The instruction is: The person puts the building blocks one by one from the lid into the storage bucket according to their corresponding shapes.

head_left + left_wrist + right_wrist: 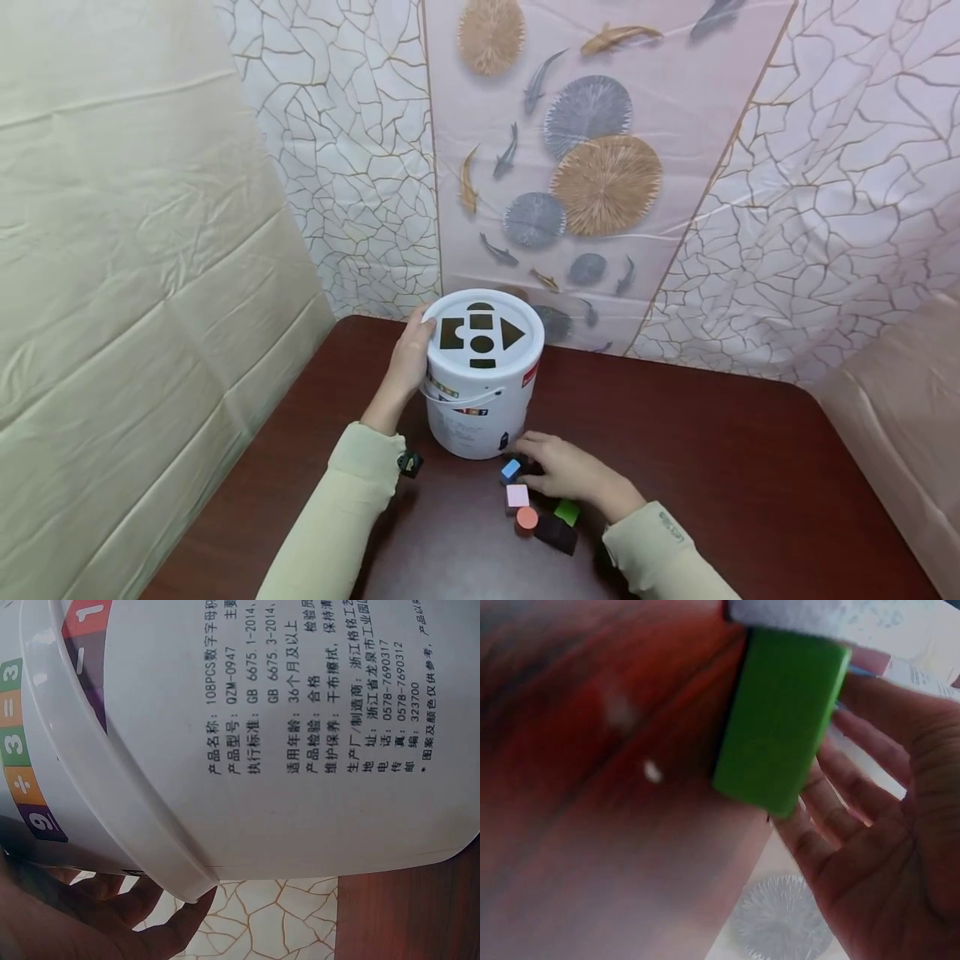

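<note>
A white bucket [468,417] stands upright, its white lid [517,367] cut with several shaped holes. My left hand [408,354] rests against its left side near the lid rim; in the left wrist view those fingers [154,915] touch the bucket by its handle [127,795]. My right hand [566,471] reaches low over the blocks, fingers parted, its thumb close beside a blue block [511,471]. A pink block [517,497], an orange round block [527,520] and a dark block [555,533] stand nearby. The green block [780,720] stands before my right palm.
The dark reddish-brown table [690,450] carries the bucket and blocks. Behind it hangs a patterned cloth [375,167] with a pale fish panel, and beige cloth [150,250] covers the left side. A small black device [409,463] sits on my left wrist.
</note>
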A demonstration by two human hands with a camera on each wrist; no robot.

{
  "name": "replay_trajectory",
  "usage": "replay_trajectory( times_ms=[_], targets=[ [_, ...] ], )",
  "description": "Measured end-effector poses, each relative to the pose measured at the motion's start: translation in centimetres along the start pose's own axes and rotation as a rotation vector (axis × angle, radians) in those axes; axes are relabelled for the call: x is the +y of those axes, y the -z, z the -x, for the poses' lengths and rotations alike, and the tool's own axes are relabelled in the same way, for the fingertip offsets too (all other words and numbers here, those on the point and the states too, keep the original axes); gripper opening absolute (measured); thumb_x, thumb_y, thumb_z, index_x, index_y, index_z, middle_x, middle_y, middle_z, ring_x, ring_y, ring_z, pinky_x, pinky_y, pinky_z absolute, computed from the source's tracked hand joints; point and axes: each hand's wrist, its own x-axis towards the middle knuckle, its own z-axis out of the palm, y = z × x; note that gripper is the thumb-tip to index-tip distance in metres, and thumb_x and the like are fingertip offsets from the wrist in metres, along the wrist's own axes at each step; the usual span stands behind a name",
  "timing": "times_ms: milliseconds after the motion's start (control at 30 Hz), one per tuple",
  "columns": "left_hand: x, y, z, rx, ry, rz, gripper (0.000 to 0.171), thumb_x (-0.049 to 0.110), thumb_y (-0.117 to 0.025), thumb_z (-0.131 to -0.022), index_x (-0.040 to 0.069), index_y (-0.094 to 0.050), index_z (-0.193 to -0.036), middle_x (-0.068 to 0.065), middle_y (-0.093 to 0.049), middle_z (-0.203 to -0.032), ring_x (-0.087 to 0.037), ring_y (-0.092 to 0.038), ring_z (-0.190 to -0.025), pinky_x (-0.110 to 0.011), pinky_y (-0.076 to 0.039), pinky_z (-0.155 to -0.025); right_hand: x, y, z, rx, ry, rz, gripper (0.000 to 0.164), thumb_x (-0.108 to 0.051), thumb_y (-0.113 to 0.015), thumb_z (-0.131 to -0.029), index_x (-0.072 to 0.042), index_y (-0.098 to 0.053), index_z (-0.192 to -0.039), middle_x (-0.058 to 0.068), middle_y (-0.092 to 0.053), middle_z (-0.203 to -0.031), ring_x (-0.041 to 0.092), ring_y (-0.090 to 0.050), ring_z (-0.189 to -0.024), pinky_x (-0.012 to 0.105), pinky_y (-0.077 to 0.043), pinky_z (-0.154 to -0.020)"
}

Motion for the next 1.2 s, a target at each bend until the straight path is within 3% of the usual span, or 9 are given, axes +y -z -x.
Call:
replay_trajectory(
  times_ms=[100,267,367,567,667,800,867,1067,1200],
  targets=[
    [0.0,-0.1,0.0,0.0,-0.005,0.004,0.047,0.039,-0.034,-0.104,0.024,-0.046,-0.148,-0.007,-0.048,-0.149,-0.028,-0.042,-0.136,-0.057,-0.03,-0.112,0.0,-0.1,-0.2,-0.02,0.031,0.016,0.037,-0.016,-0.075,-0.091,-0.015,-0.066,-0.127,-0.002,-0.062,-0.119,0.013,-0.059,-0.108,0.036,-0.052,-0.093],
    [-0.2,-0.2,0.1,-0.007,-0.006,0.019,0.047,0.038,-0.034,-0.105,0.024,-0.046,-0.147,-0.007,-0.049,-0.148,-0.028,-0.043,-0.135,-0.057,-0.029,-0.112,-0.3,0.2,-0.2,0.024,0.123,-0.038,0.016,-0.014,-0.073,-0.093,-0.015,-0.073,-0.109,-0.007,-0.066,-0.105,0.006,-0.061,-0.097,0.027,-0.053,-0.086],
    [-0.3,-0.3,0.2,-0.018,0.002,0.021,0.047,0.038,-0.034,-0.105,0.023,-0.046,-0.148,-0.007,-0.048,-0.148,-0.028,-0.042,-0.136,-0.057,-0.029,-0.112,-1.9,2.1,-0.4,0.162,0.234,-0.073,0.017,-0.013,-0.074,-0.092,-0.011,-0.073,-0.109,-0.006,-0.069,-0.104,0.004,-0.064,-0.095,0.023,-0.053,-0.085],
    [-0.1,-0.2,0.1,0.0,0.0,0.001,0.05,0.039,-0.034,-0.104,0.021,-0.045,-0.149,-0.009,-0.048,-0.149,-0.029,-0.042,-0.137,-0.056,-0.029,-0.113,-6.6,9.4,-3.1,0.578,0.563,-0.064,0.038,-0.004,-0.081,-0.083,-0.001,-0.07,-0.12,0.005,-0.073,-0.108,0.014,-0.069,-0.092,0.026,-0.057,-0.077],
    [0.0,-0.3,0.1,0.014,-0.002,0.004,0.049,0.039,-0.034,-0.104,0.02,-0.046,-0.148,-0.01,-0.048,-0.148,-0.031,-0.043,-0.135,-0.058,-0.029,-0.112,-6.8,11.6,-5.4,0.694,0.524,-0.032,0.037,-0.002,-0.082,-0.082,-0.003,-0.073,-0.117,0.006,-0.073,-0.103,0.016,-0.069,-0.086,0.027,-0.056,-0.069],
    [-0.2,-0.8,0.2,-0.003,0.015,0.003,0.05,0.041,-0.034,-0.104,0.021,-0.046,-0.148,-0.01,-0.048,-0.148,-0.032,-0.043,-0.135,-0.059,-0.03,-0.111,-5.4,11.7,-6.8,0.676,0.274,-0.035,0.03,-0.013,-0.081,-0.085,-0.007,-0.077,-0.114,0.002,-0.075,-0.098,0.015,-0.069,-0.087,0.029,-0.055,-0.069],
    [-0.4,-1.0,0.4,-0.016,0.027,-0.005,0.05,0.041,-0.033,-0.104,0.022,-0.045,-0.149,-0.01,-0.048,-0.149,-0.032,-0.043,-0.135,-0.06,-0.03,-0.111,-5.0,11.1,-6.7,0.653,0.203,-0.069,0.029,-0.019,-0.081,-0.086,-0.009,-0.078,-0.113,0.0,-0.076,-0.097,0.013,-0.069,-0.088,0.03,-0.055,-0.07],
    [-0.5,-1.0,0.7,0.016,0.012,0.012,0.049,0.038,-0.035,-0.104,0.021,-0.046,-0.148,-0.009,-0.048,-0.15,-0.03,-0.042,-0.137,-0.059,-0.028,-0.113,-5.3,10.5,-6.6,0.681,0.17,-0.17,0.027,-0.023,-0.083,-0.084,-0.016,-0.08,-0.11,-0.007,-0.075,-0.092,0.005,-0.063,-0.067,0.025,-0.048,-0.055],
    [0.0,-0.7,0.1,0.017,-0.021,0.025,0.048,0.037,-0.034,-0.105,0.019,-0.046,-0.148,-0.01,-0.048,-0.149,-0.03,-0.042,-0.136,-0.059,-0.028,-0.112,-6.3,11.2,-7.5,0.67,0.124,-0.171,0.028,-0.026,-0.083,-0.084,-0.021,-0.079,-0.111,-0.007,-0.075,-0.092,0.002,-0.064,-0.069,0.024,-0.049,-0.055]
  ],
)
